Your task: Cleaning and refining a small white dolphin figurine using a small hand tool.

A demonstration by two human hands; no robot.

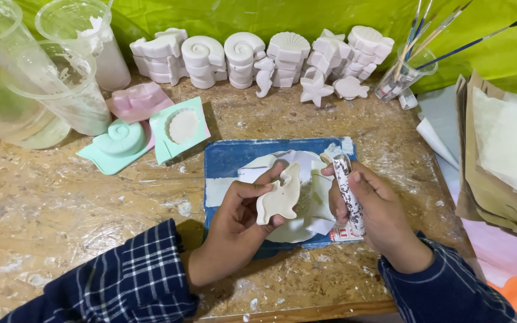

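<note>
Cast [279, 200] pinched in left hand [239, 222] over blue tray [234, 158], bench front-centre. Right hand [376, 215] fist-wrapped round speckled tool [348, 192]. I'd go light strokes, supporting thin edges, dust onto tray.

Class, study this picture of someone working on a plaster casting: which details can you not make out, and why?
Head view:
- The side of the plaster casting turned away from the camera.
- Lower end of the stained tool, covered by the right hand.
- Brush bristles in the jar, partly cut off by the top edge.
- Contents of the brown paper bags, cut off at the right.
</note>
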